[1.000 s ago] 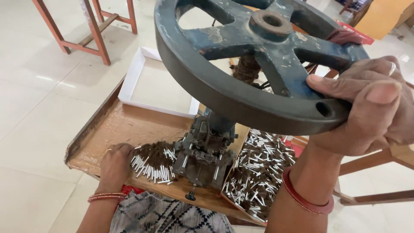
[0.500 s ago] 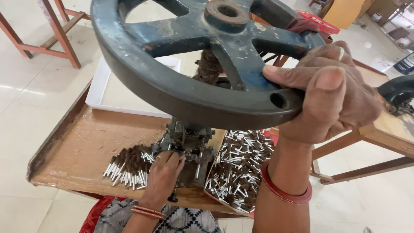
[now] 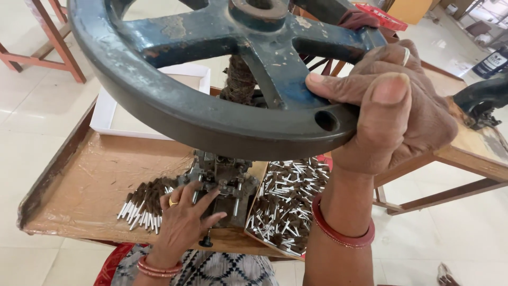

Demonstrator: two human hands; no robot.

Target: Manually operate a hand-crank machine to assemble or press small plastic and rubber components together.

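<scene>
Pale floor tiles spread all round a low wooden work tray with raised edges, its bed lined with a crinkled clear film. Nearest the camera, at the bottom edge, a patterned cloth covers the person's lap, and both wrists carry red bangles. Just above, the left hand, a ring on one finger, lies with its fingers spread and reaching onto the base of a small metal press that stands at the middle of the tray; whether the fingertips pinch anything there cannot be told. Beside that hand, to its left, a heap of small brown pieces with silvery tips lies on the film. On the other side of the press, a shallow cardboard box holds many more of the same pieces, piled loosely. Rising above all this, and filling the top of the view, a large dark blue-grey spoked handwheel sits on a threaded, greasy screw that runs down into the press. The right hand is clamped on the wheel's rim at its right side, thumb over the top and fingers curled round, a ring on one finger. Farther back, a shallow white tray rests at the tray's far edge. Beyond it stand red-brown table legs, and another wooden bench lies to the right.
</scene>
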